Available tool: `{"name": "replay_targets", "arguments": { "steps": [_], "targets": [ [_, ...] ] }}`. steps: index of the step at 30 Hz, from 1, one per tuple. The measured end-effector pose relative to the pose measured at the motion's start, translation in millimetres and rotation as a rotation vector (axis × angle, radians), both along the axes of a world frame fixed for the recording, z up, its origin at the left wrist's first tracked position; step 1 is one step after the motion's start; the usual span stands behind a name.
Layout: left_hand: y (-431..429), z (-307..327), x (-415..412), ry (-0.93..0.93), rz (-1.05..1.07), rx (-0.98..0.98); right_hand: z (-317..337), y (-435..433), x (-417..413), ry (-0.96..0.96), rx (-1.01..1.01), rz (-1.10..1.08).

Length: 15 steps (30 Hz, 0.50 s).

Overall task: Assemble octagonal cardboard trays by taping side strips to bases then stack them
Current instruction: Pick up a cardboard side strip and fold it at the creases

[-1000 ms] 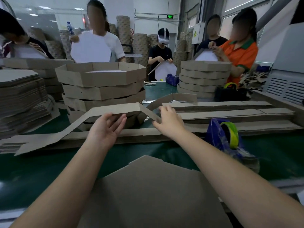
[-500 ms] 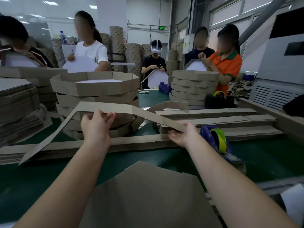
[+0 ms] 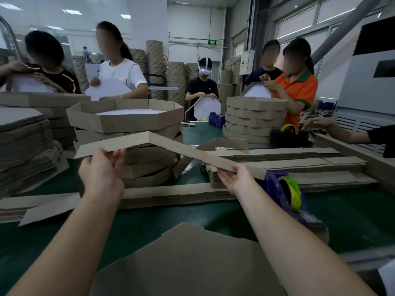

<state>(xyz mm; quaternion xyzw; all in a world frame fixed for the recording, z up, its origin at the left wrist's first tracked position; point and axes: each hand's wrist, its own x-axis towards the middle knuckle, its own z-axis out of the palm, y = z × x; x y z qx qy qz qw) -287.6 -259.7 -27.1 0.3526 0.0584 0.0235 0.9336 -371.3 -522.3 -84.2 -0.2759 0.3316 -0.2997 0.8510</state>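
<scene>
Cardboard dominates the bench. The side strip is up in the air to the left of the tape dispenser, creased into a shallow peak with one arm running down towards the dispenser and nearly reaching it. The left hand, well left of the dispenser, grasps the strip's far arm with its fingers curled up under the board. The right hand, just left of the dispenser, lies palm up with the fingers straight, only cradling the near arm from below; it pinches nothing.

A second ago the strip's left tail drooped onto the green table among the loose strips and the right hand sat by the crease; now the whole strip has come clear of the table, its left end hangs free, and the right hand has slid outward along the board towards the dispenser. I judge the strip is picked out and spread, so the fetching step is over; it is ready to be bent at its scores and brought to the base.

That base lies flat on the table, nearer the person than the dispenser and a little left of it, bare of any wall; no tape is drawn yet. Beyond the dispenser and to its left stands the stack of finished trays; taping and stacking remain.
</scene>
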Motion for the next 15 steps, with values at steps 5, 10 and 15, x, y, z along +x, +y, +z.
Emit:
{"name": "replay_targets", "arguments": {
  "steps": [5,10,15],
  "targets": [
    [6.3,0.8,-0.1,-0.050,0.032,0.027,-1.1,-18.4,-2.6,-0.033,0.079,-0.296],
    [5.0,3.6,-7.4,-0.060,-0.069,-0.120,18.1,-9.0,0.4,-0.134,0.257,-0.337],
    [6.3,13.2,-15.2,-0.087,-0.119,-0.179,32.7,12.8,-4.2,-0.155,0.118,-0.116]
  ]
}}
